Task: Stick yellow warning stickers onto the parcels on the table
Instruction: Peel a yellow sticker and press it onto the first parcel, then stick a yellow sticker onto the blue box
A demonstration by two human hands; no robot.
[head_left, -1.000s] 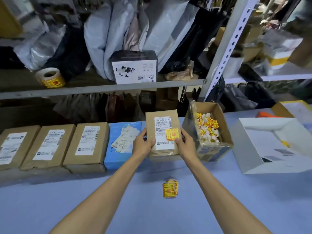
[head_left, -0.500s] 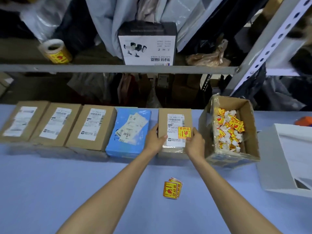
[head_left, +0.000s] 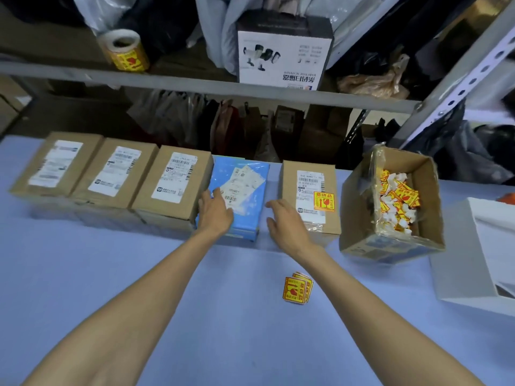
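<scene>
Several parcels stand in a row on the blue table point(head_left: 111, 274). A brown parcel point(head_left: 309, 174) carries a yellow warning sticker point(head_left: 323, 201) on its white label. Left of it lies a blue parcel point(head_left: 250, 215) with a white label. My left hand point(head_left: 214, 213) rests on the blue parcel's near left corner, fingers relaxed. My right hand point(head_left: 287, 224) hovers with spread fingers in the gap between the blue parcel and the stickered one, holding nothing. A small stack of loose yellow stickers point(head_left: 297, 288) lies on the table near my right forearm.
Three brown parcels point(head_left: 172, 185) stand left of the blue one. An open carton point(head_left: 390, 246) of used sticker backings stands at the right, and beyond it a white box point(head_left: 473, 260). A sticker roll point(head_left: 125, 51) and a white product box point(head_left: 281, 51) sit on the shelf.
Both hands let go of the stickered brown parcel, now set down in the row, and moved left to the blue parcel. The camera tilted downward.
</scene>
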